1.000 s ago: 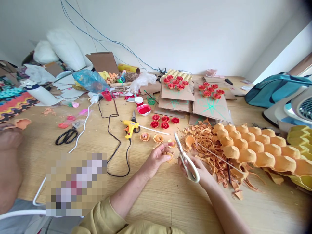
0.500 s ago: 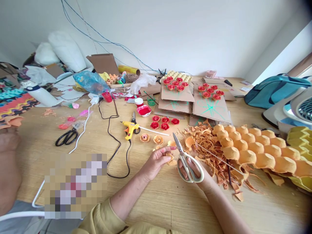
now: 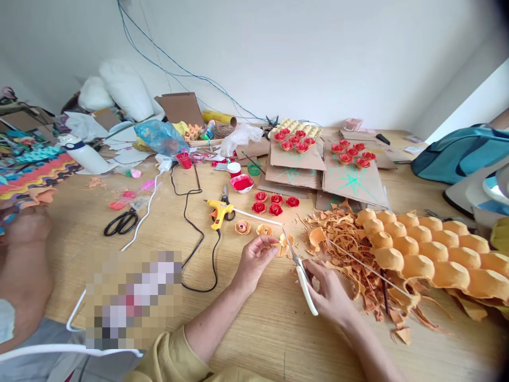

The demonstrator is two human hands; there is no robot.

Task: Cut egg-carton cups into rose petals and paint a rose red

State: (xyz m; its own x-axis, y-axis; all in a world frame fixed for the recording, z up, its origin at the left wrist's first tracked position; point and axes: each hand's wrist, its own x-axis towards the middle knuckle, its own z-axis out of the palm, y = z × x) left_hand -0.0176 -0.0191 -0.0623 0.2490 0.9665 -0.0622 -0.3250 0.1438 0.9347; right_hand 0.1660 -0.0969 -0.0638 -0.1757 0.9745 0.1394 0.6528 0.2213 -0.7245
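Observation:
My left hand (image 3: 254, 261) is closed, thumb and fingertips pinching a small orange egg-carton piece (image 3: 285, 244) with petal-like edges. Loose cut pieces may lie behind it; I cannot tell them apart. In my right hand (image 3: 329, 289) are scissors (image 3: 306, 291) with white handles, seen nearly edge-on, their blades pointing up and left beside the piece. Whether the blades touch it is unclear. Just beyond the left hand sit two unpainted rolled flowers, one of them a tan rose (image 3: 242, 227). Behind these are several red-painted roses (image 3: 275, 199).
Orange scraps (image 3: 342, 239) and an egg tray (image 3: 429, 239) lie to the right. A yellow glue gun (image 3: 218, 213), a bowl of red paint (image 3: 242, 183) and black-handled scissors (image 3: 121, 222) lie left and ahead. Another person's arm (image 3: 29, 260) rests at the left edge. Cardboard sheets (image 3: 353, 183) stand behind.
The scissors have turned from flat-on to edge-on, and their blades have come to the carton piece. The view has shifted slightly left.

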